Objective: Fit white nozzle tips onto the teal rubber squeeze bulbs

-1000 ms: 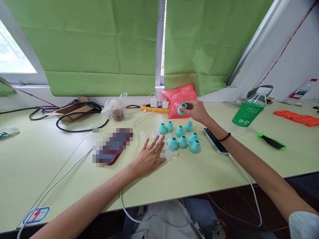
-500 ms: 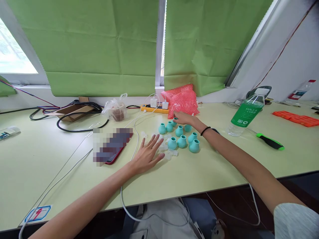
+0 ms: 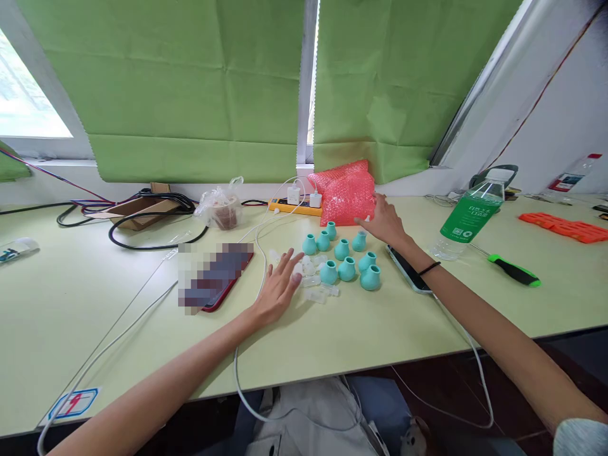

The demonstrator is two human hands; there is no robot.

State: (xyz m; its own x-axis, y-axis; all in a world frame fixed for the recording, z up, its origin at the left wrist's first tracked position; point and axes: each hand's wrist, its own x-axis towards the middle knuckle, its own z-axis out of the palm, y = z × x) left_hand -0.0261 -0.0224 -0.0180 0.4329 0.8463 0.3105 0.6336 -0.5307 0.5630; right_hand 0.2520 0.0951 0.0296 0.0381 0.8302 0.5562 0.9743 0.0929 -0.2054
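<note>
Several turquoise bulb-shaped rubber pieces (image 3: pixel 347 270) with open necks stand grouped at the table's middle. Small clear plastic pieces (image 3: pixel 311 282) lie loose along their left side. My left hand (image 3: pixel 276 292) is open beside these clear pieces, its fingers spread and nothing held. Behind and right of the bulbs, my right hand (image 3: pixel 386 221) reaches toward the red bubble-wrap bag (image 3: pixel 349 196), thumb and fingers apart. A tiny white thing shows by its thumb; I cannot tell what it is.
A phone in a red case (image 3: pixel 228 278) lies left, a second phone (image 3: pixel 408 269) under my right forearm. Farther right are a water bottle (image 3: pixel 468 218), a screwdriver (image 3: pixel 515 271) and orange plastic parts (image 3: pixel 565 226). A yellow power strip (image 3: pixel 280 206) and white cables lie behind.
My right hand has moved right, away from the rear turquoise piece, to the bag's right side. My left hand has drawn slightly left, uncovering more clear pieces.
</note>
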